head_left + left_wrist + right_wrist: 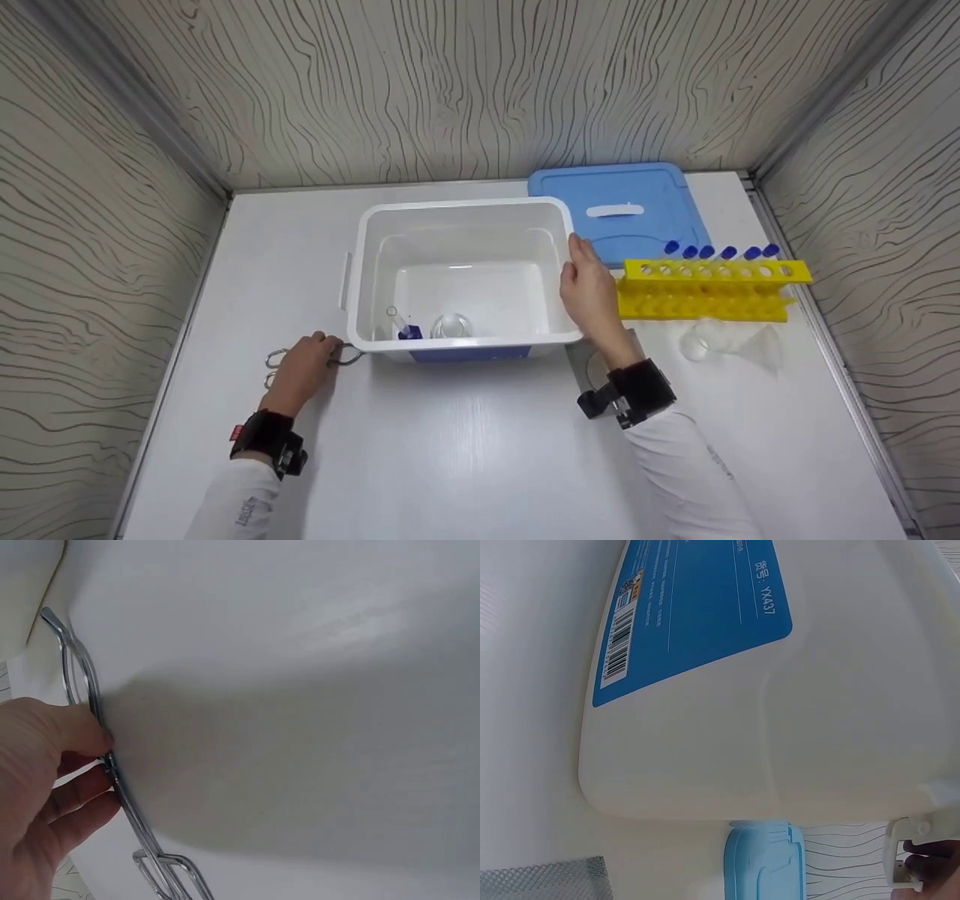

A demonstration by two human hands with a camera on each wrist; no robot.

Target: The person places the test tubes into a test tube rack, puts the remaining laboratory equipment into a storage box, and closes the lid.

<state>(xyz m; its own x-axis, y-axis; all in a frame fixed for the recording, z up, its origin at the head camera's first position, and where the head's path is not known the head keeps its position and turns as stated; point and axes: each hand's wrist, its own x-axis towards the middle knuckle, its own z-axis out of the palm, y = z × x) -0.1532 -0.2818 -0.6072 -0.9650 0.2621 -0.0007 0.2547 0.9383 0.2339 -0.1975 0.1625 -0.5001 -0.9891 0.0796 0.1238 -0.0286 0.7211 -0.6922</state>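
A white plastic storage box [465,214] stands in the middle of the table. At its right end my right hand [592,296] grips the rim and side latch [897,859], with most of the fingers hidden in the right wrist view. My left hand [301,371] pinches metal crucible tongs [135,814] between thumb and fingers, low over the table at the box's front left corner. Inside the box are a clear glass tube with a blue base [409,332], leaning, and a round clear glass vessel [451,326].
A blue lid [615,232] lies behind the box to the right. The yellow test tube rack [705,307] holds several blue-capped tubes. Clear vessels, one cone-shaped [761,349], lie before it. A wire gauze [547,881] lies partly beneath my right forearm. Walls enclose the back and sides.
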